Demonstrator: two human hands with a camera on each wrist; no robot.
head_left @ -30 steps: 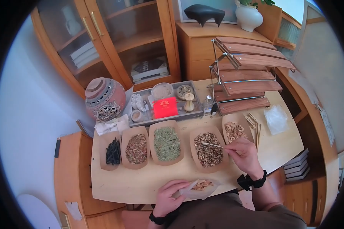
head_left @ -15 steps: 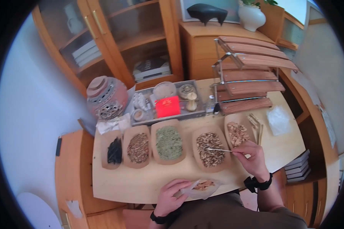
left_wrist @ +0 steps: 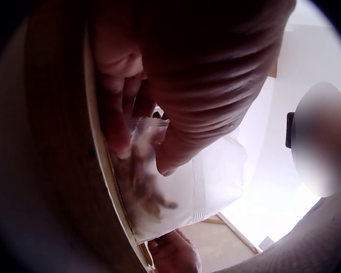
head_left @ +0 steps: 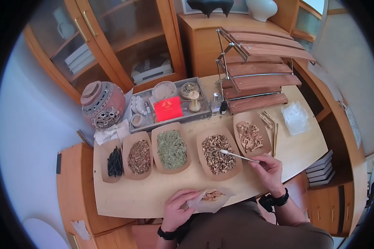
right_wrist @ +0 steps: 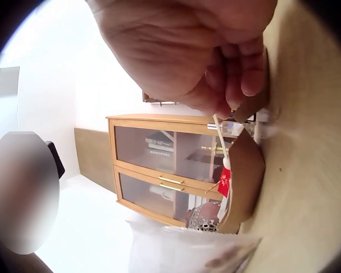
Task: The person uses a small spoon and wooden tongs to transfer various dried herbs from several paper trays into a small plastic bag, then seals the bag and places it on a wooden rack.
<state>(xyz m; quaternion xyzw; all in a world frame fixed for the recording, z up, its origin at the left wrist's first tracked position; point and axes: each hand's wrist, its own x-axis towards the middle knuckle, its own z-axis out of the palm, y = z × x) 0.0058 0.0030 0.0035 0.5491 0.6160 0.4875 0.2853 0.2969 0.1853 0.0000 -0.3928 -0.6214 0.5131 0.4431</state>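
Trays [head_left: 219, 153] (five) between right hand [head_left: 269, 171] and box [head_left: 170, 104].

Left hand [head_left: 178, 209] at table's [head_left: 133, 195] near edge, back up, thumb and fingers pinched. Right hand [head_left: 268, 170] above table's right part, thumb against fingertips, remaining fingers curled. Right forearm [head_left: 290, 213] angled in over near edge, bent at elbow.

Red packet [head_left: 168, 108] (pale emblem on it)
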